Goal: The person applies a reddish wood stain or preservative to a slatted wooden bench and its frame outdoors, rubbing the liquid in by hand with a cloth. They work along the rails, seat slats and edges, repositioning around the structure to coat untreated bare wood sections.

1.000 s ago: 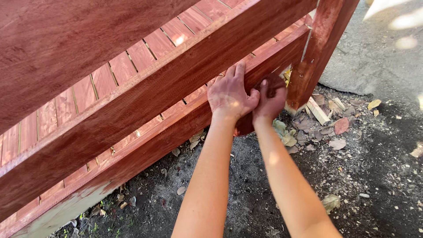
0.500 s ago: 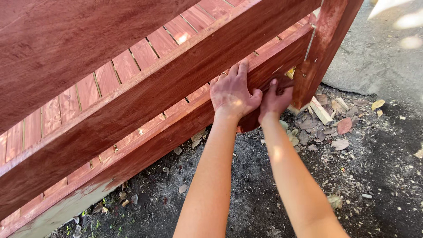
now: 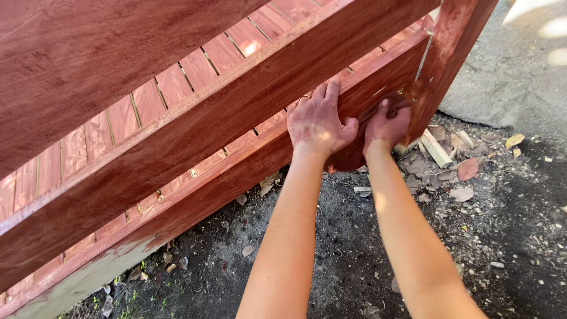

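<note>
At bottom rail [image 3: 378, 88] of red-stained wooden fence, near corner with post [image 3: 452, 53]: dark stained rag [image 3: 354, 150], soft, limp, light, likely damp and slippery with stain; best gripped as a bunched wad. Right hand [image 3: 387, 124] clenched on rag, pressing it to rail. Left hand [image 3: 316, 121] flat and released, fingers spread against rail, ring visible. Below: dirt ground [image 3: 502, 236], dry leaves, wood scrap [image 3: 434, 147].

Left hand [image 3: 318, 121] flat, right hand [image 3: 387, 125] clenched
</note>
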`<act>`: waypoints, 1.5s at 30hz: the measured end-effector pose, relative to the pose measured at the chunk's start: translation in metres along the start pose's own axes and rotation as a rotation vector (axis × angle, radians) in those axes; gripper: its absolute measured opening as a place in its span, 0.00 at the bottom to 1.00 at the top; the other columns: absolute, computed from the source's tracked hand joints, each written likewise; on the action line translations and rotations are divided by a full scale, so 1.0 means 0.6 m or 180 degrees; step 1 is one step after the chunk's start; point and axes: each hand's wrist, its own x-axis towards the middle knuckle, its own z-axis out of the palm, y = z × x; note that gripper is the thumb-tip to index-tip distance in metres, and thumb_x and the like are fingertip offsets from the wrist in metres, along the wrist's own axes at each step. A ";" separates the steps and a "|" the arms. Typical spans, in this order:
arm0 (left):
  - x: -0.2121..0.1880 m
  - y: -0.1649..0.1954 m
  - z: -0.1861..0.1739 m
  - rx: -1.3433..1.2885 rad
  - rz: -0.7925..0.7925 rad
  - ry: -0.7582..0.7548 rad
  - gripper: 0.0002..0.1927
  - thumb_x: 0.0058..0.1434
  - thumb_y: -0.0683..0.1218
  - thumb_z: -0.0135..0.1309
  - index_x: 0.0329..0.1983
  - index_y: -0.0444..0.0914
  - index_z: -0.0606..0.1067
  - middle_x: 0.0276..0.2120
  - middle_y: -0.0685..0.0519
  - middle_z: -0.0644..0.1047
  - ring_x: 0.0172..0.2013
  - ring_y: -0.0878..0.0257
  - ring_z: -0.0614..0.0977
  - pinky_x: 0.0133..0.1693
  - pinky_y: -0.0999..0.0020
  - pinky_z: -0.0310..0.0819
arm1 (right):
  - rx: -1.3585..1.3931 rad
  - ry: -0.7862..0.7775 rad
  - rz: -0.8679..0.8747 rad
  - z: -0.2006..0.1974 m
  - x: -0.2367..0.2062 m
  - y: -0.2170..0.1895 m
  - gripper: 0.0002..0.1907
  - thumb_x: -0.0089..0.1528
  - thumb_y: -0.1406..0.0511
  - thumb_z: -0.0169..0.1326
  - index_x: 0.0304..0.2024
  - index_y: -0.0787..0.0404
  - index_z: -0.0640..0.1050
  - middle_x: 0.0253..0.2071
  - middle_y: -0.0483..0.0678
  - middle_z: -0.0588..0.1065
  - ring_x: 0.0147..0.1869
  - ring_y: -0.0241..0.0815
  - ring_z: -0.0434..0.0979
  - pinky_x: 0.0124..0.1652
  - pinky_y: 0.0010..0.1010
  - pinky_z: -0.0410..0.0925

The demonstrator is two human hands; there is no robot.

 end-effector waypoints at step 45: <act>-0.547 -0.541 0.025 -0.0786 -0.1251 0.2116 0.36 0.75 0.62 0.33 0.81 0.41 0.51 0.80 0.43 0.46 0.80 0.38 0.44 0.72 0.29 0.34 | 0.0259 -0.0712 -0.1115 0.141 -0.341 -0.067 0.36 0.77 0.58 0.49 0.77 0.69 0.49 0.78 0.67 0.49 0.82 0.61 0.57 0.79 0.48 0.53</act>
